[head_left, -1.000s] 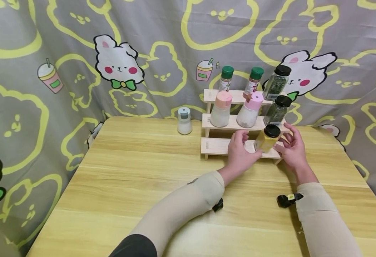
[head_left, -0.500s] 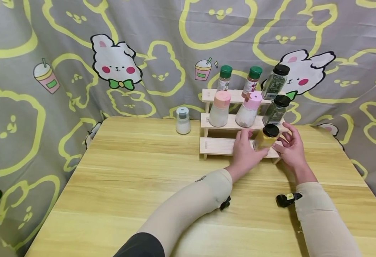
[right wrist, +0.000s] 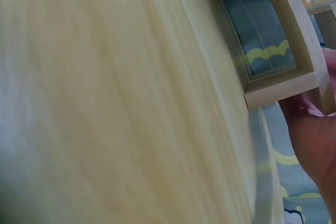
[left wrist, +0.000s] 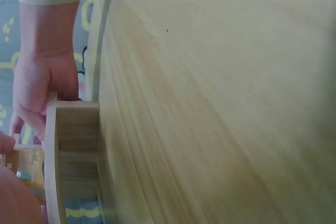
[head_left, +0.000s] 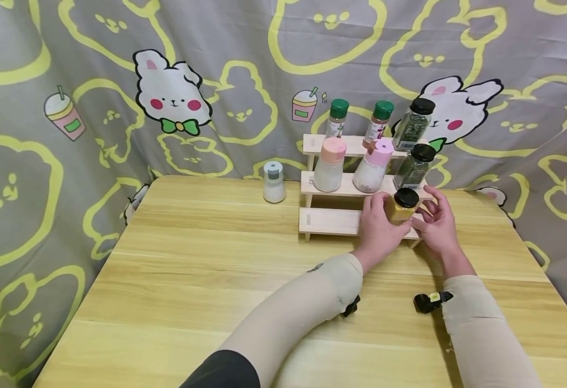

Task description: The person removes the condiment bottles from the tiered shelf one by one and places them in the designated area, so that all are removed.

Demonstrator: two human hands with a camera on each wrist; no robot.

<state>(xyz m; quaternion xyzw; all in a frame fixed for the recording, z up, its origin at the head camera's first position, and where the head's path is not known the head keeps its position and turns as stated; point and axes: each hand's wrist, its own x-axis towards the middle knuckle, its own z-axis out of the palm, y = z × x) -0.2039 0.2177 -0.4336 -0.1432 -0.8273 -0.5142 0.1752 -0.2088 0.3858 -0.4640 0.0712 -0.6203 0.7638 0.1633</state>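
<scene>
A spice jar (head_left: 402, 213) with yellow contents and a black lid stands at the right end of the lowest tier of a three-tier wooden rack (head_left: 332, 220). My left hand (head_left: 379, 229) grips it from the left, thumb in front and fingers behind; in the left wrist view its yellow side (left wrist: 29, 166) shows between them. At the rack's right end my right hand (head_left: 436, 223) holds on, thumb by the lowest tier and fingers reaching up toward the middle one. In the right wrist view, the rack's end frame (right wrist: 283, 90) hides most of that hand's (right wrist: 315, 140) fingers.
The middle tier bears a pink-capped shaker (head_left: 329, 167), a purple-capped shaker (head_left: 372, 167) and a black-lidded herb jar (head_left: 413, 170). Above stand two green-capped bottles (head_left: 337, 121) and another herb jar (head_left: 413, 126). A grey-capped shaker (head_left: 274, 183) stands on the table (head_left: 191, 269), left of the rack.
My left hand has moved right and drawn in around the yellow spice jar. The jar and right hand keep their places against the rack; the whole head view has shifted slightly.
</scene>
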